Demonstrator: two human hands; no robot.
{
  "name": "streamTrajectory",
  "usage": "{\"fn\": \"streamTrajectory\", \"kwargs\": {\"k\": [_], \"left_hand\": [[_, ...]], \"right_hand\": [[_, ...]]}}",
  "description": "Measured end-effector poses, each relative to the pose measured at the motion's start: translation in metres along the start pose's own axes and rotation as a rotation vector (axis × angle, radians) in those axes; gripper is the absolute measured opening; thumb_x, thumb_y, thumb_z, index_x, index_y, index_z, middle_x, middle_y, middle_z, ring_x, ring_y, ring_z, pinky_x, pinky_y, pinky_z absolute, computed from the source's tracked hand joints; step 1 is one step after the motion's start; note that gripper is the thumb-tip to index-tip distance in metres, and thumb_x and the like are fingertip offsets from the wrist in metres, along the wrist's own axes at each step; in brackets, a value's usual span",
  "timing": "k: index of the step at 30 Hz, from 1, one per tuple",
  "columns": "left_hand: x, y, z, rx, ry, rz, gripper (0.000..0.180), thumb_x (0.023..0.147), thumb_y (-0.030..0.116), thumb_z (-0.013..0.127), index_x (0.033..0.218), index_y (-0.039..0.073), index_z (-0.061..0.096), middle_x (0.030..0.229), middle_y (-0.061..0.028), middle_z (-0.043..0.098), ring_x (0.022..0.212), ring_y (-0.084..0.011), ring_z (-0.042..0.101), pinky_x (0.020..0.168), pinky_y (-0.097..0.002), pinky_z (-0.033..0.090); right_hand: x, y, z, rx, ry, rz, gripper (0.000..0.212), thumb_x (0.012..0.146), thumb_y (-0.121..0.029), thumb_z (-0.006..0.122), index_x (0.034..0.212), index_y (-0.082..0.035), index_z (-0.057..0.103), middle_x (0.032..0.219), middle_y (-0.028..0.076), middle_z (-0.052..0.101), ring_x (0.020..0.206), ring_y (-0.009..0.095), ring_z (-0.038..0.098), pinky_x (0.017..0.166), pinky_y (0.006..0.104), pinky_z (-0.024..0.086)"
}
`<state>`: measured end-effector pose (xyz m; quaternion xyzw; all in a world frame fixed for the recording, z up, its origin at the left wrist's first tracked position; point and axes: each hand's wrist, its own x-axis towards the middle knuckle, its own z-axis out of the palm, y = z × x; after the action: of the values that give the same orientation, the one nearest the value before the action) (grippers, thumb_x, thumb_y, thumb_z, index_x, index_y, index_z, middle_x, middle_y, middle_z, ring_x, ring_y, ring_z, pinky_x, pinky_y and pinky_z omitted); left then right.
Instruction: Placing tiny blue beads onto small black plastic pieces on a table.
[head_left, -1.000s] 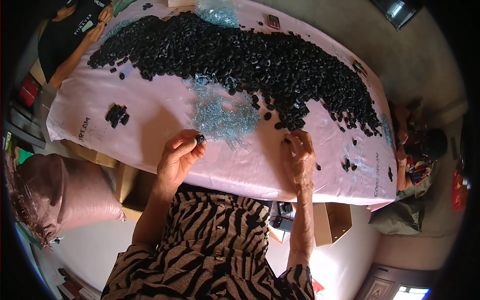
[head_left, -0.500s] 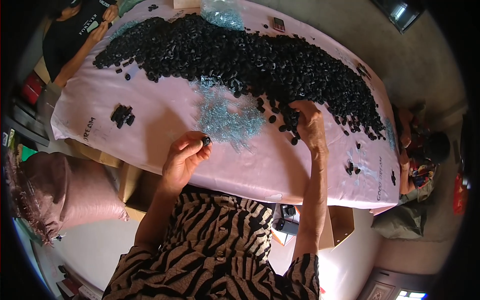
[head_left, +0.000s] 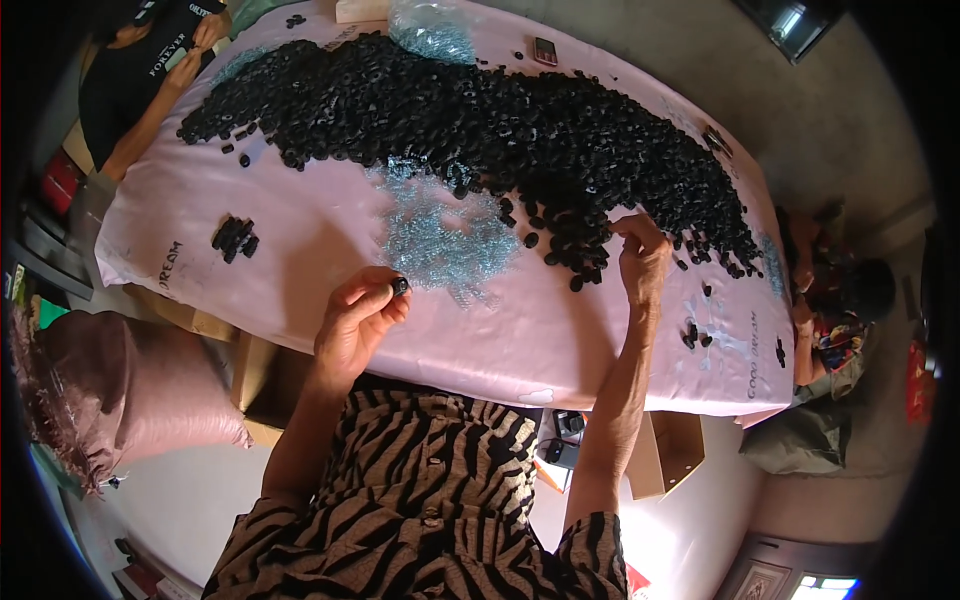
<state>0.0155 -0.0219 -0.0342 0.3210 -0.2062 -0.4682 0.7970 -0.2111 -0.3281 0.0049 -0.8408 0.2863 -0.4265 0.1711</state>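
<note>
Pinching a small black piece between thumb and fingertips, a person's left hand sits left of the frame's centre, with pale blue springs spread to its upper right. The right hand, right of centre, is at the lower edge of the black heap, whose long axis sweeps from upper left to right across the pink-covered surface. Nearer of the two to the heap, it has the bulk above its fingertips; whether its bent fingers grip anything cannot be told.
</note>
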Motion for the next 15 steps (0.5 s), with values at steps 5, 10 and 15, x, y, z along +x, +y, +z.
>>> {"fn": "streamTrajectory", "kwargs": {"k": [5, 10, 15], "left_hand": [[0.002, -0.004, 0.003, -0.001, 0.033, -0.007, 0.016, 0.091, 0.004, 0.056, 0.106, 0.001, 0.061, 0.092, -0.0089, 0.064, 0.082, -0.0154, 0.06, 0.075, -0.0279, 0.05], [-0.003, 0.002, -0.008, 0.028, 0.052, 0.05, 0.017, 0.091, 0.005, 0.056, 0.108, 0.001, 0.061, 0.093, -0.0074, 0.064, 0.082, -0.014, 0.06, 0.075, -0.0267, 0.049], [0.004, -0.004, -0.001, 0.011, 0.012, 0.031, 0.017, 0.092, 0.005, 0.056, 0.107, 0.0, 0.06, 0.093, -0.0076, 0.064, 0.081, -0.0134, 0.059, 0.074, -0.0251, 0.048]], "right_hand": [[-0.004, -0.01, 0.004, 0.006, -0.057, -0.03, 0.035, 0.07, 0.014, 0.057, 0.097, -0.005, 0.069, 0.103, 0.012, 0.065, 0.101, 0.027, 0.059, 0.088, 0.0318, 0.047], [-0.006, -0.031, 0.039, -0.127, -0.199, -0.207, 0.027, 0.073, -0.007, 0.073, 0.098, -0.001, 0.067, 0.104, 0.014, 0.061, 0.1, 0.033, 0.055, 0.087, 0.04, 0.047], [-0.01, -0.025, 0.025, -0.209, -0.182, -0.186, 0.016, 0.072, -0.005, 0.068, 0.088, -0.001, 0.065, 0.095, 0.013, 0.059, 0.097, 0.033, 0.054, 0.085, 0.0401, 0.047]]}}
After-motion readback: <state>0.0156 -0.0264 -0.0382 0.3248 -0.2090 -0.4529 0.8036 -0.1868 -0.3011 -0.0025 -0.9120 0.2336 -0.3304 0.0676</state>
